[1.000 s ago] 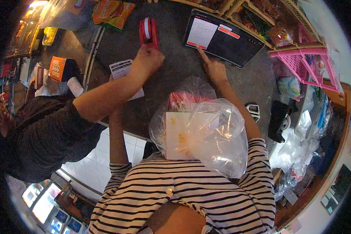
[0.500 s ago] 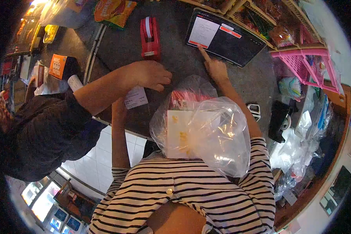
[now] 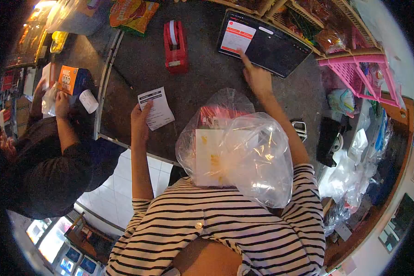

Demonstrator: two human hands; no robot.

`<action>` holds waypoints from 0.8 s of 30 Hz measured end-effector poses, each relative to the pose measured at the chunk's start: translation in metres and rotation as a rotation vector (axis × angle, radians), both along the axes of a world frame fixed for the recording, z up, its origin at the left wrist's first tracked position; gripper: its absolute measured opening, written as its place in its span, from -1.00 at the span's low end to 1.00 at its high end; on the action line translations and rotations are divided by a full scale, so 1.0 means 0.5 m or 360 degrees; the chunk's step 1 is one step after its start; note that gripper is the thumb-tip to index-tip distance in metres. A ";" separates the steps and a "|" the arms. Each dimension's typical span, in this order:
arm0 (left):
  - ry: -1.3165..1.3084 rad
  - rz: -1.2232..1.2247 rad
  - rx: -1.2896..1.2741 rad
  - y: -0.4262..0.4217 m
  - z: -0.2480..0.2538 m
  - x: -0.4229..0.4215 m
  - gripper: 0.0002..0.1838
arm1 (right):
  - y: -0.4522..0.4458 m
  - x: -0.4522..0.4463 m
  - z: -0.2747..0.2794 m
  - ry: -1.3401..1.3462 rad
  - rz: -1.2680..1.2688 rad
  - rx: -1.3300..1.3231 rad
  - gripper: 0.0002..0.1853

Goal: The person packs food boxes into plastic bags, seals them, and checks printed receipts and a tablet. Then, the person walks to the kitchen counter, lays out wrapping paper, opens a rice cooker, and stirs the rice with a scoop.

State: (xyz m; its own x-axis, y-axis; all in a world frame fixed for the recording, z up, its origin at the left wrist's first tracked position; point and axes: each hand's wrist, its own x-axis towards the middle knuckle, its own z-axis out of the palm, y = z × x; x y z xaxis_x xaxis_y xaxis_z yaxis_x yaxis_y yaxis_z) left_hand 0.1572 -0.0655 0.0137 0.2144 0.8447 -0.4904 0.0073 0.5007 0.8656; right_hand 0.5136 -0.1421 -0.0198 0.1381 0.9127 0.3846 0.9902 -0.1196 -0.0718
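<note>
My left hand [image 3: 140, 120] pinches a printed paper receipt [image 3: 157, 110] by its left edge, thumb on top, above the dark counter. At the far side of the counter lies a tablet [image 3: 267, 43] with a lit white and orange panel. My right hand [image 3: 258, 78] reaches to it, index finger stretched onto the lower part of the panel and holding nothing. Between my forearms, against my body, sits a clear plastic bag [image 3: 267, 161] around a white box [image 3: 208, 156] and something red.
Red tape dispenser [image 3: 176, 48] and an orange snack packet [image 3: 132, 16] lie on the counter [image 3: 124, 106]. To the left, a co-worker's hands [image 3: 62, 103] are by an orange box [image 3: 70, 80] and a paper roll [image 3: 88, 101]. Pink basket [image 3: 359, 78] and plastic bags [image 3: 349, 170] line the right.
The co-worker's arm has withdrawn left from over the counter, uncovering my left hand and the receipt. The tablet's panel shows different content, and my right hand has shifted slightly.
</note>
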 end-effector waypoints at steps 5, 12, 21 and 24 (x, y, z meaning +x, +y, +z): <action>-0.0012 -0.0013 0.0082 -0.006 0.017 0.006 -0.79 | -0.011 -0.005 -0.036 0.0071 -0.0074 -0.0578 -0.18; -0.0081 -0.0019 0.0112 -0.005 0.022 -0.014 -0.78 | -0.016 0.001 -0.053 0.0029 -0.0062 -0.0408 -0.20; -0.0077 -0.0063 0.0500 -0.031 0.104 -0.061 -0.69 | -0.114 -0.031 0.080 0.0806 -0.0416 -0.0040 -0.14; -0.0024 0.0046 0.0479 -0.043 0.152 -0.085 -0.57 | -0.290 -0.032 0.131 0.0826 -0.0969 0.0479 -0.17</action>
